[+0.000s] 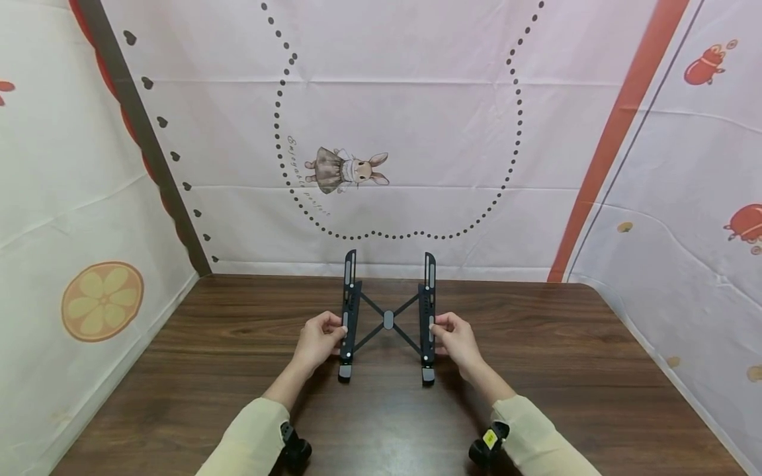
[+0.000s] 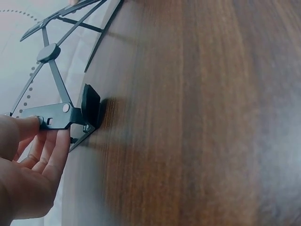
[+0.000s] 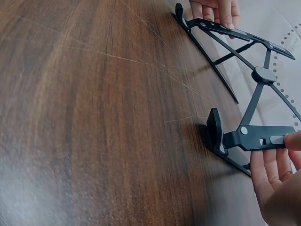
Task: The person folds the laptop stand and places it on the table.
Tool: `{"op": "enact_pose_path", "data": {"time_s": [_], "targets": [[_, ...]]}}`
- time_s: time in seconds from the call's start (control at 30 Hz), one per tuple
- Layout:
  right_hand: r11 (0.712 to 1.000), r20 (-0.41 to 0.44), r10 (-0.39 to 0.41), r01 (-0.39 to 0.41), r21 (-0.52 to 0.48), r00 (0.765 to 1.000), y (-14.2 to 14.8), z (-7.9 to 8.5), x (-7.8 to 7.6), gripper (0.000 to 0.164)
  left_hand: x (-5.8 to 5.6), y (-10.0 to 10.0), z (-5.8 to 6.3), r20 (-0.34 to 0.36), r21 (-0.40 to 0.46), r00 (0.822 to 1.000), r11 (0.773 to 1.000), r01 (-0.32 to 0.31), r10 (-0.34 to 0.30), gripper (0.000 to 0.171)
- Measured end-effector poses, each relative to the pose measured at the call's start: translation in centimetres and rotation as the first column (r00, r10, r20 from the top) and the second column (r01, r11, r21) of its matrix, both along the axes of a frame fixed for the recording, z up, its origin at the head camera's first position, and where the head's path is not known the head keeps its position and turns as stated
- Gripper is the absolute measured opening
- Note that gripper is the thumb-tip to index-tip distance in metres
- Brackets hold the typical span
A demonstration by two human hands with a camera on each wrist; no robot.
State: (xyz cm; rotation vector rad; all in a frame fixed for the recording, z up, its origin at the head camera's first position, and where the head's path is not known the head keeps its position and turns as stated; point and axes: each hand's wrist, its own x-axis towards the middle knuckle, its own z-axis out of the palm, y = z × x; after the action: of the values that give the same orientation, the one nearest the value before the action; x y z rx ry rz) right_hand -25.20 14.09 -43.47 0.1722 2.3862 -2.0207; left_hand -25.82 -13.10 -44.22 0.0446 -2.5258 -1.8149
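Observation:
A black folding laptop stand (image 1: pixel 388 320) stands spread on the wooden table, its two side arms joined by an X-shaped brace with a grey hub. My left hand (image 1: pixel 319 340) pinches the left arm of the stand, thumb on top and fingers beneath. On the opposite side, my right hand (image 1: pixel 457 342) grips the right arm the same way. Both arms slope upward, with upturned lips at the near ends. The left wrist view shows the thumb of the left hand (image 2: pixel 33 160) on the stand's arm; the right hand (image 3: pixel 282 183) appears likewise in the right wrist view.
The dark brown wooden table (image 1: pixel 536 370) reaches back to a white printed cloth (image 1: pixel 411 132) with a rabbit figure and dotted lines. More cloth hangs at both sides. A black wrist camera (image 1: pixel 296 451) is strapped on the left sleeve, another device (image 1: pixel 488 444) on the right.

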Motion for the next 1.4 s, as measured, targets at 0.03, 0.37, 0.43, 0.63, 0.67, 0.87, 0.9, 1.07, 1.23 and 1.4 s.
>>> {"op": "enact_pose_path", "data": {"time_s": [0.03,0.37,0.43,0.63,0.67,0.87,0.9,1.07,1.23,1.4], "targets": [[1.000,-0.003,0.000,0.000,0.000,1.000,-0.03,-0.03,0.03,0.016,0.00,-0.01,0.00,0.003,0.000,1.000,1.000,-0.002,0.002,0.007],[1.000,0.004,-0.028,0.028,-0.003,1.000,-0.11,-0.18,0.08,0.014,-0.06,0.07,-0.15,0.003,-0.002,1.000,1.000,-0.003,0.003,0.006],[1.000,0.006,-0.027,0.027,-0.011,1.000,-0.14,-0.21,0.06,0.014,-0.06,0.11,-0.16,-0.002,-0.005,1.000,1.000,-0.005,0.005,0.005],[0.999,0.005,-0.021,0.021,-0.025,1.000,-0.21,-0.23,0.06,0.014,-0.19,0.27,-0.42,-0.016,-0.019,1.000,1.000,-0.007,0.007,0.005],[0.999,0.004,-0.021,0.021,-0.026,1.000,-0.22,-0.23,0.07,0.015,-0.23,0.31,-0.50,-0.018,-0.020,1.000,1.000,-0.006,0.006,0.005],[0.999,0.009,-0.031,0.031,-0.024,0.999,-0.24,-0.12,0.11,0.015,-0.32,0.47,-0.58,-0.021,-0.019,1.000,1.000,-0.008,0.007,0.005],[0.999,0.010,-0.033,0.033,-0.022,0.999,-0.25,-0.09,0.11,0.014,-0.31,0.47,-0.55,-0.022,-0.019,1.000,1.000,-0.008,0.008,0.005],[0.999,0.010,-0.036,0.036,-0.009,0.999,-0.28,-0.11,0.08,0.013,-0.32,0.59,-0.51,-0.026,-0.022,1.000,1.000,-0.007,0.007,0.005],[0.999,0.012,-0.039,0.039,-0.014,0.999,-0.28,-0.08,0.03,0.013,-0.39,0.72,-0.46,-0.031,-0.030,0.999,1.000,-0.007,0.006,0.005],[0.999,0.012,-0.035,0.035,-0.022,0.999,-0.34,0.05,0.09,0.013,-0.39,0.88,-0.30,-0.029,-0.029,1.000,1.000,-0.009,0.008,0.007]]}}
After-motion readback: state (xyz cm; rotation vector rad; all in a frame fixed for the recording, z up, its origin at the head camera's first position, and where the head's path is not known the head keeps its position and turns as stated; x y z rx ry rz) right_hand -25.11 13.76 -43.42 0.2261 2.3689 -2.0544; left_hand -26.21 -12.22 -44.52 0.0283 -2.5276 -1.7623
